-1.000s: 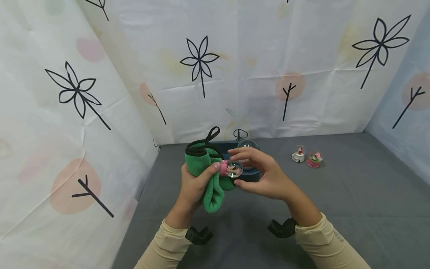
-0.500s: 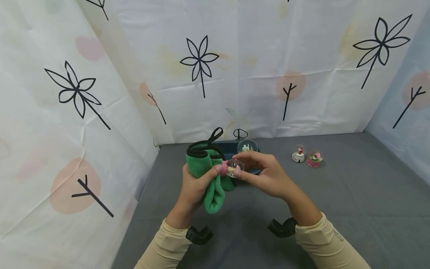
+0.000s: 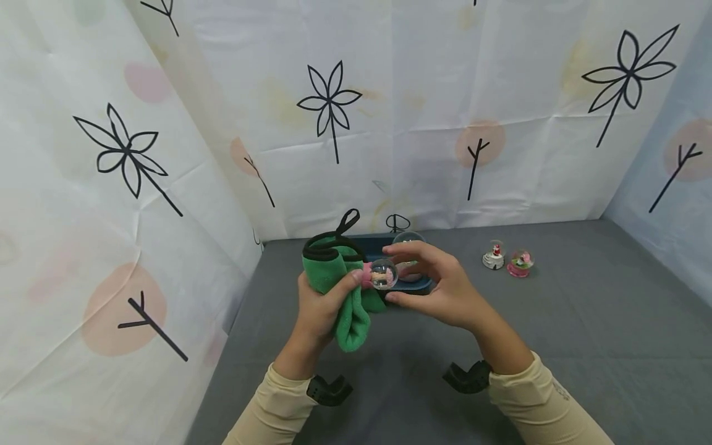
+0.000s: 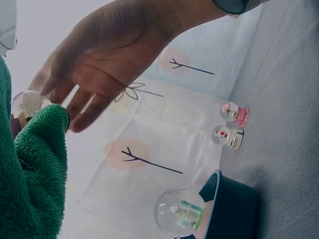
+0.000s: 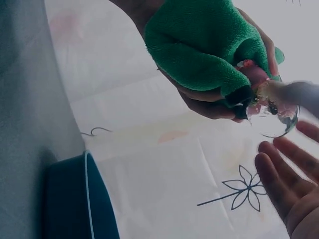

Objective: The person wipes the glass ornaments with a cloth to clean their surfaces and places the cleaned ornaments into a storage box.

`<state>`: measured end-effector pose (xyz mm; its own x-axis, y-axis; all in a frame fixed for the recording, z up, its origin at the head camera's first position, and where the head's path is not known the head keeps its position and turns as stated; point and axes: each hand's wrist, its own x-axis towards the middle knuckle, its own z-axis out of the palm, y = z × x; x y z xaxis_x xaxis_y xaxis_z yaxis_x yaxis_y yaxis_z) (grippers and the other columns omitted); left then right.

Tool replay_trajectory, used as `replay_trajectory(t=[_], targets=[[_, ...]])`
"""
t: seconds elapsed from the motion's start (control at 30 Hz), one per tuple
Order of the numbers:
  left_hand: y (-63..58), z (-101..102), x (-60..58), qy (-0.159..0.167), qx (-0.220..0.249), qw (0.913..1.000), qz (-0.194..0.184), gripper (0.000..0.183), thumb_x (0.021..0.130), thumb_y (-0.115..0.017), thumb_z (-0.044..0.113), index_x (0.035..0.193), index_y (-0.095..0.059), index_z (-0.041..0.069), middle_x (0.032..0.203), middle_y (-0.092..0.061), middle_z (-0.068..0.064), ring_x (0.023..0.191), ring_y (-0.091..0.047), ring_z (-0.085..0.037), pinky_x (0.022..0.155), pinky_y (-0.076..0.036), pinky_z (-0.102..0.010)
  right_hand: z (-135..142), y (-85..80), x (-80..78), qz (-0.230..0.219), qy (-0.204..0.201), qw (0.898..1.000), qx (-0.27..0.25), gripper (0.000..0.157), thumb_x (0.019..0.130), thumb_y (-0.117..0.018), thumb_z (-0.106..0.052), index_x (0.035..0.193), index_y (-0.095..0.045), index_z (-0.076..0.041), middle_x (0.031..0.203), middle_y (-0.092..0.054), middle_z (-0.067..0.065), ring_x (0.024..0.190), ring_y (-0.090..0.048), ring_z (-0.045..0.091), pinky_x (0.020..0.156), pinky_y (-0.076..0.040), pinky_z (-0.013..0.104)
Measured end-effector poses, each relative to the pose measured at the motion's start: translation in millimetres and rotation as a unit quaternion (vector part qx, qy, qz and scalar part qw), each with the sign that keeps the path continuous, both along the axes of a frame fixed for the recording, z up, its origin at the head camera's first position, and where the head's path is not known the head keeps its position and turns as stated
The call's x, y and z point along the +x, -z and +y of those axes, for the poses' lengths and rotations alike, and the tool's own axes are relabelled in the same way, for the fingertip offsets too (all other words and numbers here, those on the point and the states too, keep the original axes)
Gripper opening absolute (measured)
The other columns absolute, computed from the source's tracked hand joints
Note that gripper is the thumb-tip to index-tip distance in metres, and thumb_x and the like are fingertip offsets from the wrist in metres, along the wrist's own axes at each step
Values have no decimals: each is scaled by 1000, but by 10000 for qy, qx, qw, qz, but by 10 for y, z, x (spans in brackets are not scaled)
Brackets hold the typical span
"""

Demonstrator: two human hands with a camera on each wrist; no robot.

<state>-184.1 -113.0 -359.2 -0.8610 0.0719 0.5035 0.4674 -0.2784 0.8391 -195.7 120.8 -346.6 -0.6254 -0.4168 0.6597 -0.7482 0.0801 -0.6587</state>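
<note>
Pink-based snow globe (image 3: 384, 274) is being held on its side above the grey table (image 3: 584, 321), its clear dome being turned toward the right hand (image 3: 445, 284). Its base is being gripped by the left hand (image 3: 318, 309), together with a bunched green cloth (image 3: 327, 275) whose black edging and loop are being held uppermost; a fold of the cloth is being left to hang below the thumb. Nothing is being grasped by the right hand: its fingers and thumb are being kept apart around the dome, and whether the glass is being touched cannot be told. Behind the hands, a blue bin (image 4: 238, 209) is being partly hidden, and above its rim a larger clear globe (image 4: 179, 212) with a pale figure is being seen. Farther to the right, a white-based globe (image 3: 494, 255) with a red figure and a small flowered globe (image 3: 520, 264) on a pink base are being supported upright by the table, side by side. Beyond them, the table is being backed by a patterned white sheet (image 3: 417, 62).
</note>
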Motion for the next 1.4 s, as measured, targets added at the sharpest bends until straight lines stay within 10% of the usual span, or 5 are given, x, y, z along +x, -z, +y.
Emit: replay_trajectory(t=[0.53,0.9,1.4], targets=[[19,-7,-14,105,-45,9999,-75,22,95,-74,0,116,-68,1,99,-76,-5,85,-78,-16,76,-69,-38,3,-8,-21,427,-293,9987,4,47,81,-84,15,125,-72,1,130,-72,19,115,-70,13,90,-65,30],[39,5,-29,222,-94,9997,65,17,95,-75,1,111,-71,2,96,-75,-3,84,-77,-13,75,-68,-33,11,13,9,-627,190,9976,216,35,99,-72,1,133,-69,-1,117,-76,16,89,-77,11,76,-67,31],[15,-1,-14,60,-63,10000,-40,23,96,-75,3,117,-68,-3,99,-76,-6,84,-77,-17,76,-69,-39,0,3,-12,269,-609,9977,-131,53,83,-79,20,132,-66,4,146,-61,26,138,-61,14,108,-58,31]])
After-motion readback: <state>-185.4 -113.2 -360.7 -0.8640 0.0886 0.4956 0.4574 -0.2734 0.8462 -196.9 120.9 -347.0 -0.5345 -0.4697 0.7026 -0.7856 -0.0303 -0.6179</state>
